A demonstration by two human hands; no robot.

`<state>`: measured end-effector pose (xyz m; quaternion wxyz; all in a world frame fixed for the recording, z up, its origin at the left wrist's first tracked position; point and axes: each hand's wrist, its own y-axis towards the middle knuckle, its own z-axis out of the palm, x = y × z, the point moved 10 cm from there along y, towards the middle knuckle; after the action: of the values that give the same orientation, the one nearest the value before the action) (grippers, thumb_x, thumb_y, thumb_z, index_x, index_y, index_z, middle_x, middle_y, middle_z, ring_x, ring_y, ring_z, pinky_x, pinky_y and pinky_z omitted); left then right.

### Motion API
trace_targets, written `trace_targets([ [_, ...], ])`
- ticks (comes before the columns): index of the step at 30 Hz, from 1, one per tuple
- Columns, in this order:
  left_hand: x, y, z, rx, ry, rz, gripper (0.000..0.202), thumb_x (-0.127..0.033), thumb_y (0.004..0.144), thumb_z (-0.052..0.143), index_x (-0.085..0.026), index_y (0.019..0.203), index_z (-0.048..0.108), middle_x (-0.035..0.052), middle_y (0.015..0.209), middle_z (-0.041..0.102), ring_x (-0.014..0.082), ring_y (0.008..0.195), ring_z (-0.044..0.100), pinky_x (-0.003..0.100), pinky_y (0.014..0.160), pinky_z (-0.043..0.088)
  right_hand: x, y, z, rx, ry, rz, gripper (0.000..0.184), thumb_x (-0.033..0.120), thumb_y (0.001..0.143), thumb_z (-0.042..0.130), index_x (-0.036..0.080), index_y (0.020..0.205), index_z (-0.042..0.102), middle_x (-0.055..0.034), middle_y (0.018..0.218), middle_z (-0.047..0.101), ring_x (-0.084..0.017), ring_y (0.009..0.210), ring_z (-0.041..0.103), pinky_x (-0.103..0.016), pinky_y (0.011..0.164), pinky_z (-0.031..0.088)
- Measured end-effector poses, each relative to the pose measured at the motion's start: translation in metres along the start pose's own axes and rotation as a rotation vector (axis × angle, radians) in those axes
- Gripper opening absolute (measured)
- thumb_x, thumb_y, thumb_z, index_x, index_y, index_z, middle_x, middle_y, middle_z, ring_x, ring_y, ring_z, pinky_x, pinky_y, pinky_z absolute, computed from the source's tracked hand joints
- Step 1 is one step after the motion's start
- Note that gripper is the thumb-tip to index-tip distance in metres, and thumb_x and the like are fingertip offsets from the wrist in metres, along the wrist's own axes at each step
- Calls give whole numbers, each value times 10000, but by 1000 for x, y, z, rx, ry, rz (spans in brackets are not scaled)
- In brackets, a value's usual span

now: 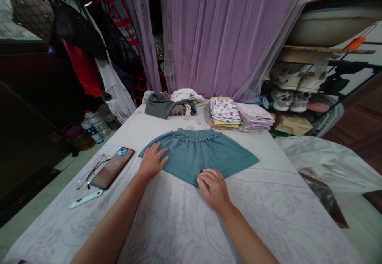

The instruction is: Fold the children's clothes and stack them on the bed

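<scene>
Floral bedsheet (170, 228) — teal shorts (191, 154) flat at centre, apparently being smoothed; left hand (152, 161) spread on them, right hand (214, 190) curled at lower edge, pinch unclear — next move likely calling for sure hold there.

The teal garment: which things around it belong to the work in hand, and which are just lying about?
Seemingly part of the work:
teal garment, touched by left hand and right hand
folded clothes
crumpled clothes

Apparently just lying about:
phone
glasses
slim pale object, use unclear
clear bottle on the floor
</scene>
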<state>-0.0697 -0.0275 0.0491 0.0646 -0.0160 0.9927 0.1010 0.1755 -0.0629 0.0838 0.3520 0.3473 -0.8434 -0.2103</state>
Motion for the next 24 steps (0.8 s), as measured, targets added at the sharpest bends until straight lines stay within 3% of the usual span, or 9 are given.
trace_targets([
  [6, 0, 0, 5, 28, 16, -16, 586, -417, 940, 418, -213, 1487, 365, 77, 1483, 464, 318, 1407, 347, 540, 1137, 287, -6, 1, 3, 26, -1, 19, 216, 216, 907, 518, 221, 776, 690, -22, 791, 720, -175, 845, 639, -317, 795, 412],
  [13, 0, 2, 6, 29, 88, -44, 592, -486, 934, 396, -179, 1438, 449, 100, 1501, 434, 322, 1402, 356, 541, 1132, 290, -12, 2, -5, -26, 19, 38, 239, 232, 920, 498, 216, 797, 703, -43, 786, 721, -170, 804, 639, -308, 776, 428],
  [24, 4, 3, 8, -75, 40, -22, 616, -502, 904, 425, -146, 1402, 496, 165, 1448, 488, 364, 1370, 398, 581, 1108, 307, -75, -4, -35, -68, -130, 181, 251, 264, 909, 490, 227, 815, 721, -51, 849, 737, -196, 816, 652, -324, 793, 480],
])
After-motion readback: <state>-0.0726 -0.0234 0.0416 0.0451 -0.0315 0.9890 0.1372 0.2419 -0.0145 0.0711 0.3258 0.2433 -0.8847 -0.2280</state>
